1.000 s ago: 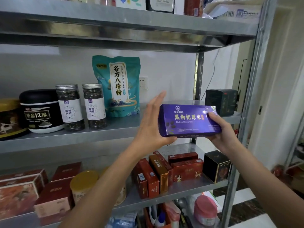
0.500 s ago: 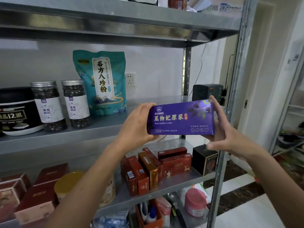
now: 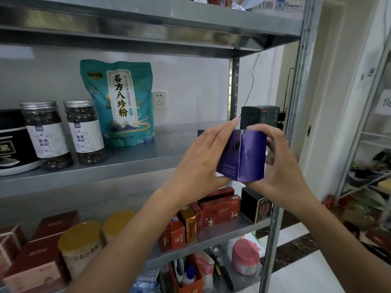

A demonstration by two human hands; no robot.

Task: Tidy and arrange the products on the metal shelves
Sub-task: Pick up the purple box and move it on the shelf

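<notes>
Metal shelves (image 3: 135,159) stand against a white wall, the middle level carrying two jars (image 3: 65,134) and a teal pouch (image 3: 119,102) on the left and a dark box (image 3: 259,119) at the far right. Near the right end of that level, a person holds a purple box (image 3: 243,155) end-on at the shelf's front edge. Left hand (image 3: 201,166) presses its left face, right hand (image 3: 279,166) wraps its right side; each grip is clamped on it. Red boxes (image 3: 220,208) sit on the level below.

Soft indoor light, blurred, warped edges
</notes>
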